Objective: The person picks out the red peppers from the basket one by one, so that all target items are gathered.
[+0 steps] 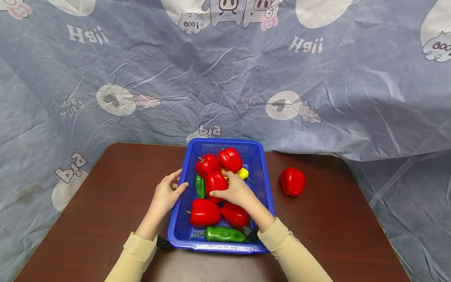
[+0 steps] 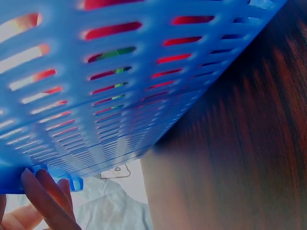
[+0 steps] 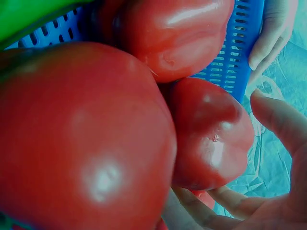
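A blue plastic basket (image 1: 266, 196) holds several red bell peppers, green peppers and a yellow pepper (image 1: 243, 173). Over the basket's middle, my right hand (image 1: 239, 191) spreads its thumb and fingers about a red bell pepper (image 1: 216, 183). In the right wrist view, the fingers lie along the underside of that bell pepper (image 3: 216, 139); a gap shows between it and the thumb (image 3: 280, 120). My left hand (image 1: 167, 192) rests at the basket's left rim, thumb over the edge. Its loosely bent fingers (image 2: 50, 191) touch the rim from outside in the left wrist view.
One more red bell pepper (image 1: 293, 182) lies on the brown table (image 1: 317, 227), right of the basket. Inside, a long green pepper (image 1: 225, 234) lies along the near wall. A printed grey-blue cloth (image 1: 225, 70) hangs behind the table.
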Motion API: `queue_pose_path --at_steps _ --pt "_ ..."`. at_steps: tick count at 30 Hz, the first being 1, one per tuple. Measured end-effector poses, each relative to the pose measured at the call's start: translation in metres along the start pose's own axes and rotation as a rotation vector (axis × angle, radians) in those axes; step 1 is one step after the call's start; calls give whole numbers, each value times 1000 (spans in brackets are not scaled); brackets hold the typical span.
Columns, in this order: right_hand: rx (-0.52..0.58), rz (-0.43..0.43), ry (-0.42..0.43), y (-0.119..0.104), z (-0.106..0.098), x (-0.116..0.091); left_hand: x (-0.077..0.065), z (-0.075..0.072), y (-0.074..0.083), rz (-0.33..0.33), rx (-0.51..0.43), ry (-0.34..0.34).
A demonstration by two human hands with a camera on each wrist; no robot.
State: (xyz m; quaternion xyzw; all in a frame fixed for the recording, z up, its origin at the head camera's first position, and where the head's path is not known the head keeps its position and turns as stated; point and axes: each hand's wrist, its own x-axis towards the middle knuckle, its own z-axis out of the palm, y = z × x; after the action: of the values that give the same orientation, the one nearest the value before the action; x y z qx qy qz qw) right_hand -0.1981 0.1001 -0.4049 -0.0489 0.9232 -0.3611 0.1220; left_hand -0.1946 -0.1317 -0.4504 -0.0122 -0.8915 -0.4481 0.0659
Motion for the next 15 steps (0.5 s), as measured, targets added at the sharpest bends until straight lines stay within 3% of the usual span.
queue_pose_path --at_steps 15 --pt "-12 42 -3 2 6 6 0 -1 2 -7 -24 -9"
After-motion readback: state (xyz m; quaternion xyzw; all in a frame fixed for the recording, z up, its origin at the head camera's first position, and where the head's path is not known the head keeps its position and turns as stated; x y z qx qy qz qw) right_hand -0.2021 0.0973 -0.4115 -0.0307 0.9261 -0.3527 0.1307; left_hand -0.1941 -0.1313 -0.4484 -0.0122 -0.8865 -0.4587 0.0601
